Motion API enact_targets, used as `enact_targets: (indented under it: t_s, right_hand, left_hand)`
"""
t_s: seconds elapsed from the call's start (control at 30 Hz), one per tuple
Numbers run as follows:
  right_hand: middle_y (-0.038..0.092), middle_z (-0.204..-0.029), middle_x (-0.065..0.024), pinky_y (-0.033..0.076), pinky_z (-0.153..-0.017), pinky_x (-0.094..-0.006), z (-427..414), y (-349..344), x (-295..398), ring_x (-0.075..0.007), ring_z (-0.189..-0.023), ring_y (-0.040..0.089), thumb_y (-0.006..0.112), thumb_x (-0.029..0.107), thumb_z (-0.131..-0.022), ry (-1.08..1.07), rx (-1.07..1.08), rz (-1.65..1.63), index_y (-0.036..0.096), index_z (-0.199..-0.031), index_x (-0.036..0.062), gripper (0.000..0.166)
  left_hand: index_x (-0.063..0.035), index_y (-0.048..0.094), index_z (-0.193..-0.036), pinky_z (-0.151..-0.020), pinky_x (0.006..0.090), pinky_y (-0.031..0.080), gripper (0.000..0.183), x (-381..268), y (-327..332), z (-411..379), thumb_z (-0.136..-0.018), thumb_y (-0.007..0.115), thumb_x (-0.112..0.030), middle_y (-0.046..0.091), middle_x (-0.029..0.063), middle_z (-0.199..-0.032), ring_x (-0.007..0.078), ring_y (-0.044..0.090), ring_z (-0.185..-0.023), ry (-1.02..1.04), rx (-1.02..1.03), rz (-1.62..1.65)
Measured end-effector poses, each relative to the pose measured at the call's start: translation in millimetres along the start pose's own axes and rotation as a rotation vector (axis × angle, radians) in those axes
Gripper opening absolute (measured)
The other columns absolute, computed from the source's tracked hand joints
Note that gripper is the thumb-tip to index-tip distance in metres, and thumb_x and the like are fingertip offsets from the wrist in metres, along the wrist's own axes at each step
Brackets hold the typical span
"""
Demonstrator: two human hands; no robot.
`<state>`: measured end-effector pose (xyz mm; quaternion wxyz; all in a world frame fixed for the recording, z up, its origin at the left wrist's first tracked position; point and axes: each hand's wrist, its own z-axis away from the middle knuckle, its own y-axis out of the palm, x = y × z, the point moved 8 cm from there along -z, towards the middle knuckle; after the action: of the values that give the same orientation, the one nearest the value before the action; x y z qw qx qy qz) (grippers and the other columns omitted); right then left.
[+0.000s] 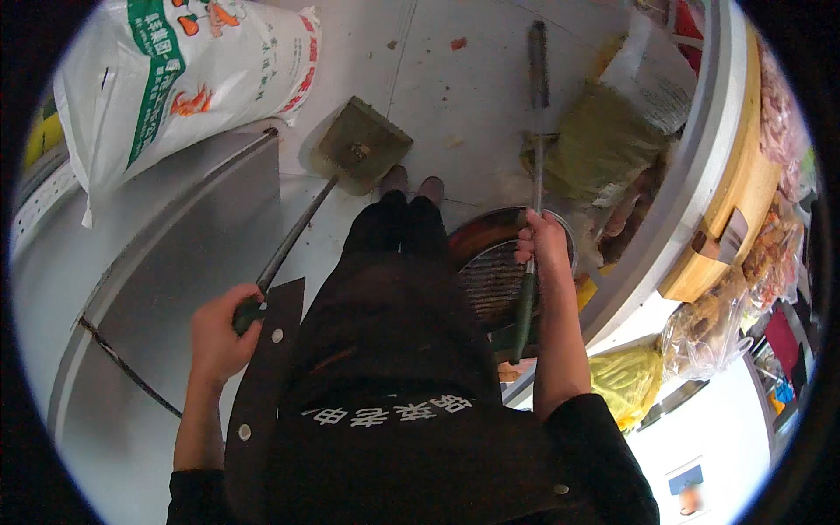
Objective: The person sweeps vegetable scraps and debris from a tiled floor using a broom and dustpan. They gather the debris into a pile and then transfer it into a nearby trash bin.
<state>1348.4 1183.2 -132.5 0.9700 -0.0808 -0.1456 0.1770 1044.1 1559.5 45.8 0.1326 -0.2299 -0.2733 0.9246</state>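
My left hand [220, 335] grips the green end of a long dark handle. That handle runs down to a dirty, pale dustpan [364, 141] on the floor, just ahead of my shoes [413, 187]. In my right hand [548, 243] is the metal shaft of a broom [538, 72]; its green grip points back toward me. The broom's narrow dark head is out on the tiles, seen nearly edge-on. Small scraps lie on the floor between the two tools, among them a reddish piece [459, 43].
A white printed sack [230, 72] stands at the left, by a grey metal cabinet [197, 216]. Close to my right leg is a round ribbed vessel [489, 275]. A yellowish bag [597, 144] lies beyond it. The right-hand counter [630, 289] holds a wooden knife block [712, 249] and bagged food [702, 328].
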Motion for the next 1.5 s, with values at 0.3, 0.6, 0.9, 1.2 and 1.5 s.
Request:
enact_targets:
  t_s: [0.3, 0.6, 0.9, 1.2, 1.5]
  right_hand:
    - [0.034, -0.064, 0.0031, 0.027, -0.042, -0.0255, 30, 66, -121, -0.009, -0.047, 0.03, 0.059, 0.019, -0.099, 0.407, 0.178, -0.308, 0.05, -0.114, 0.0095, 0.02]
    - [0.034, -0.065, 0.0039, 0.024, -0.042, -0.0242, 32, 113, -55, -0.007, -0.047, 0.028, 0.055, 0.022, -0.102, 0.353, 0.451, -0.316, 0.051, -0.11, 0.0133, 0.012]
    - [0.045, -0.069, -0.0037, 0.036, -0.042, -0.0303, -3, 14, 76, -0.0125, -0.051, 0.044, 0.055, 0.02, -0.1, -0.064, 0.131, 0.121, 0.048, -0.107, 0.0109, 0.013]
    - [0.04, -0.071, -0.0055, 0.036, -0.041, -0.0323, -87, 18, 57, -0.0164, -0.047, 0.037, 0.051, 0.023, -0.104, 0.191, 0.183, -0.053, 0.039, -0.118, 0.0149, 0.02]
    - [0.043, -0.07, -0.0059, 0.034, -0.042, -0.0323, 5, -15, 177, -0.0155, -0.05, 0.04, 0.055, 0.021, -0.1, 0.133, 0.335, 0.174, 0.044, -0.107, 0.0126, 0.015]
  left_hand:
    - [-0.0112, 0.065, -0.106, -0.078, 0.0381, 0.054, 0.038, -1, 2, 0, -0.07, 0.071, -0.003, 0.071, 0.0124, -0.095, 0.0356, 0.068, -0.086, 0.1, -0.037, -0.004]
    - [-0.0109, 0.064, -0.105, -0.077, 0.0407, 0.052, 0.036, -1, -7, -3, -0.07, 0.069, -0.003, 0.068, 0.0141, -0.09, 0.0368, 0.066, -0.085, 0.081, -0.02, 0.028]
    - [-0.0091, 0.067, -0.098, -0.073, 0.0411, 0.051, 0.031, 9, -11, 11, -0.068, 0.069, -0.008, 0.067, 0.0147, -0.084, 0.0377, 0.065, -0.081, 0.085, -0.104, 0.026]
    - [-0.009, 0.067, -0.101, -0.074, 0.0321, 0.051, 0.029, -26, 10, 12, -0.072, 0.069, -0.007, 0.067, 0.011, -0.083, 0.0231, 0.065, -0.075, -0.115, -0.217, 0.257]
    - [-0.0127, 0.067, -0.1, -0.066, 0.0332, 0.05, 0.029, -16, 33, 3, -0.072, 0.069, -0.008, 0.063, 0.01, -0.072, 0.0211, 0.061, -0.064, -0.243, -0.176, 0.321]
